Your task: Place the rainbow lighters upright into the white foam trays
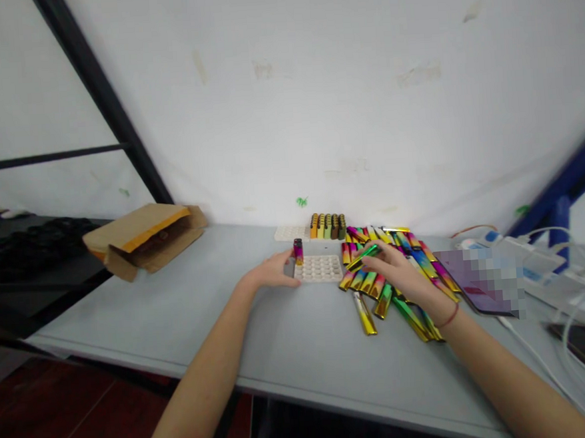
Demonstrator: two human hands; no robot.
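Observation:
My right hand (393,268) is closed on a shiny green-and-gold tube (364,257), held slanted above a heap of similar tubes (370,285). My left hand (275,271) grips the left end of a white tray (321,277) with rows of round hollows. Its thumb lies at the near corner, and its fingers are at the far side. One magenta-and-gold tube (299,252) with a dark top stands upright at the tray's left end, beside my left fingers. The tray's other visible hollows hold nothing.
Behind stand several upright tubes in rows (328,226), next to another white tray (292,233) by the wall. An open cardboard box (146,237) lies at the left. To the right are a dark tablet (472,283), power strips (540,262) and white cables.

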